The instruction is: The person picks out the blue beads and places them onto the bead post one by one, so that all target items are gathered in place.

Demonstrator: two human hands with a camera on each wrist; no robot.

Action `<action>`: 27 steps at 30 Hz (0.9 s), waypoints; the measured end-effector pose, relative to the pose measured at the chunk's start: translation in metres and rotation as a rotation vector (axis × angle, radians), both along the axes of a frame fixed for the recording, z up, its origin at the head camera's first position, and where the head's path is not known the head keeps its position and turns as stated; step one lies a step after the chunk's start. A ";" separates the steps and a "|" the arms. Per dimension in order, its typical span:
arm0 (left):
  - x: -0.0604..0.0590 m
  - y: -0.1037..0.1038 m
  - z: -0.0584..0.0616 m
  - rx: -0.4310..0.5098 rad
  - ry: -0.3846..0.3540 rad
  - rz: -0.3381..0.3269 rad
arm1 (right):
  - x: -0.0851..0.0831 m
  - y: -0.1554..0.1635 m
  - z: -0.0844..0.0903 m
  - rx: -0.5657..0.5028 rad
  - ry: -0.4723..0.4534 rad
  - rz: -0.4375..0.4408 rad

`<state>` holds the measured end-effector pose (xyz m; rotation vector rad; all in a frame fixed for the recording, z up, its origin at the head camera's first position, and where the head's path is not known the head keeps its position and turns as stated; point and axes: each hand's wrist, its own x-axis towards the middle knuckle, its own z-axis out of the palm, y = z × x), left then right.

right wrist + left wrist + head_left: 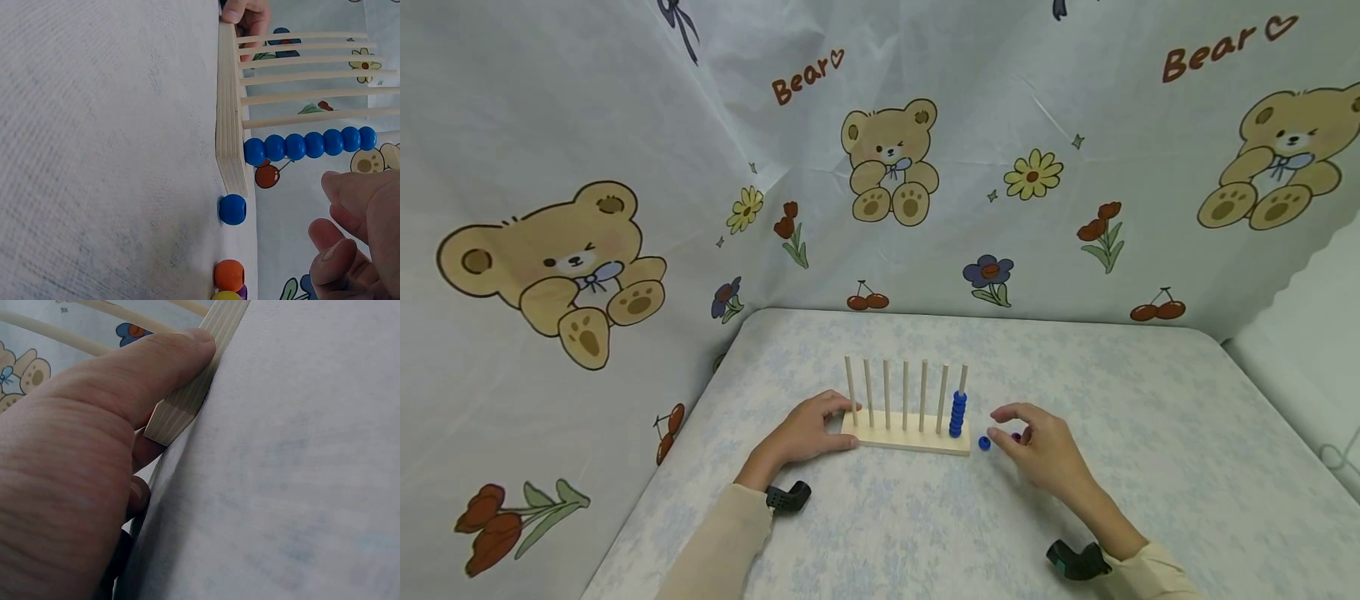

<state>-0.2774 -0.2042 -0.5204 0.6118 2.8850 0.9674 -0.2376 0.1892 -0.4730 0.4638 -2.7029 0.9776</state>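
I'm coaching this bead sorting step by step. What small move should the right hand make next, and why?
Probably lower the right hand to pinch the loose blue bead: it lies on the table by the rack, whose end peg holds blue beads, while the left hand steadies it.

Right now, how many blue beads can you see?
7. Six blue beads are stacked on the rack's end peg nearest the right hand; one loose blue bead lies on the table beside the base. Others may be hidden by the hand.

Head camera high, looking down, wrist cameras close, both sharing the wooden rack [904, 439]
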 end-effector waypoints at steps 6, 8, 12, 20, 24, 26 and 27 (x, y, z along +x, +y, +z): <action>0.002 0.000 0.002 -0.001 -0.003 -0.007 | -0.001 -0.002 -0.005 0.037 -0.039 -0.007; 0.002 0.000 0.002 -0.004 0.002 -0.012 | -0.001 -0.003 -0.008 0.056 -0.050 -0.012; 0.002 0.001 0.003 0.001 0.011 -0.015 | -0.002 -0.004 -0.010 0.082 -0.068 -0.017; 0.001 0.001 0.002 0.022 -0.006 0.006 | -0.004 -0.008 -0.012 0.122 -0.068 0.006; 0.001 0.000 0.000 0.015 -0.011 0.010 | -0.005 -0.009 -0.014 0.153 -0.081 0.001; 0.001 0.000 0.000 0.011 -0.005 0.003 | -0.006 -0.010 -0.014 0.160 -0.089 -0.002; 0.001 0.000 0.000 0.009 -0.004 0.001 | -0.006 -0.010 -0.015 0.162 -0.093 -0.003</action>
